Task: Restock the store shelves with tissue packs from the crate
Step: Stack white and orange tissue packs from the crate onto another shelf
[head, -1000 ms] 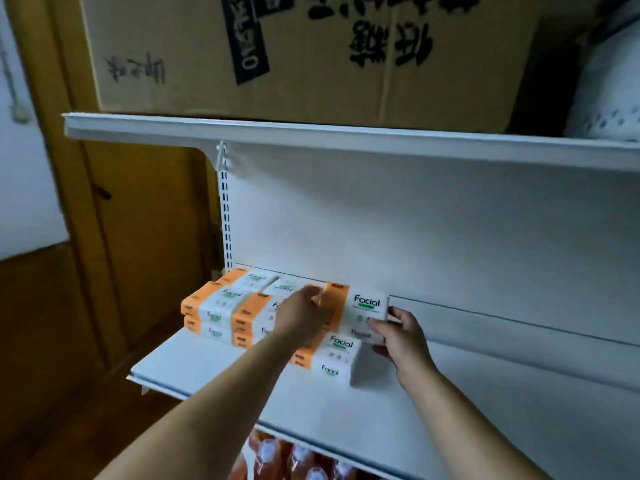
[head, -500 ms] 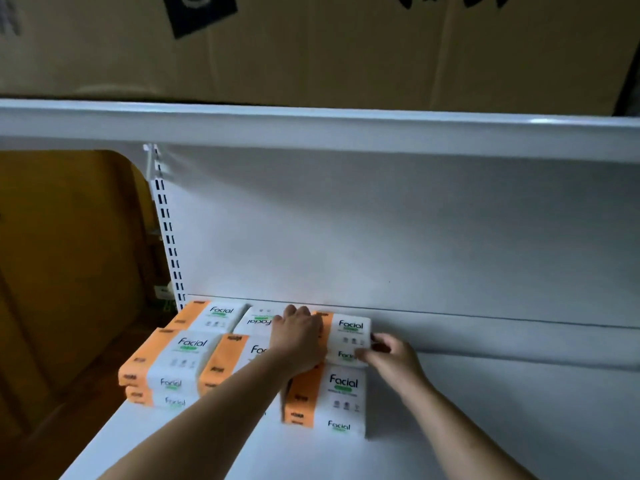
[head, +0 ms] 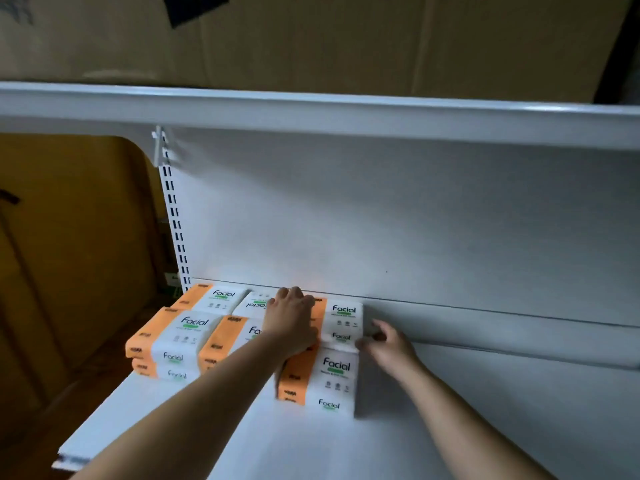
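a big cardboard box sits up top, and on the white shelf below, facial tissue packs lie stacked at the back left, where the left hand rests flat, fingers straight, on the back right pack and the right hand curls at its end, pinching or not i cannot tell.

The left hand lies over the orange end of the back tissue pack and hides most of the label on the middle pack beside it. Whether the right hand grips that back pack's end or only touches it I cannot tell, as its fingers are smeared. The small print under each "Facial" is too fine to read. The lower packs show only their front faces. Overhead, the cardboard box is cut off at the top, along with its black lettering.
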A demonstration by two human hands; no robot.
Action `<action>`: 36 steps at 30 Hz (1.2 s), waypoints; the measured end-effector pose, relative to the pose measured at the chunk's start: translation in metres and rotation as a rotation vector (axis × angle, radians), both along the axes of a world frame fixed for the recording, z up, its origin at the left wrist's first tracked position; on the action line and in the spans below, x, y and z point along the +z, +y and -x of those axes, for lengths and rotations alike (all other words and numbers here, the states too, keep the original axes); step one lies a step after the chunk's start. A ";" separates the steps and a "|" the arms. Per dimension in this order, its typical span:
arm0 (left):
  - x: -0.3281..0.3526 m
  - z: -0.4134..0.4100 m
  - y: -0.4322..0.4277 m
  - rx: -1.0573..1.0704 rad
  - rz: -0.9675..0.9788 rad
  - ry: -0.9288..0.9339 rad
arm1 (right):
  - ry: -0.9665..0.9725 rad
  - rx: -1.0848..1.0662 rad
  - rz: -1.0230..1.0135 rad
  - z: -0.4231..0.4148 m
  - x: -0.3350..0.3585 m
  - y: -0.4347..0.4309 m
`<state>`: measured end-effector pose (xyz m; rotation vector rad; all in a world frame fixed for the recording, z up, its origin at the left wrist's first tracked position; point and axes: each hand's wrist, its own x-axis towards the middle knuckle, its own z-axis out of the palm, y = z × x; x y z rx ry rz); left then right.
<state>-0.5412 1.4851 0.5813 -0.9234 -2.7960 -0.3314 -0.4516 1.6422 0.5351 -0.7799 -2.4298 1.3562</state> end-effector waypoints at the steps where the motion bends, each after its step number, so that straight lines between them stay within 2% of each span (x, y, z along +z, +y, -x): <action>1: 0.002 -0.005 -0.004 0.029 -0.066 0.011 | 0.016 -0.015 0.019 -0.006 0.000 0.003; 7: 0.001 -0.065 -0.032 0.243 -0.462 0.025 | 0.191 0.082 0.010 -0.048 0.014 -0.002; 10: -0.007 -0.112 -0.051 0.346 -0.568 0.020 | 0.289 0.229 0.085 -0.069 0.022 -0.033; 14: -0.027 -0.174 -0.096 0.530 -0.610 -0.016 | 0.300 0.474 0.211 -0.099 0.026 -0.102; 19: -0.046 -0.245 -0.177 0.810 -0.647 0.014 | 0.210 0.829 0.267 -0.133 0.015 -0.199; 25: -0.074 -0.334 -0.285 1.134 -0.741 -0.013 | 0.051 1.118 0.231 -0.174 -0.015 -0.314; 36: -0.190 -0.553 -0.459 1.753 -0.973 -0.125 | -0.371 1.595 0.062 -0.302 -0.131 -0.535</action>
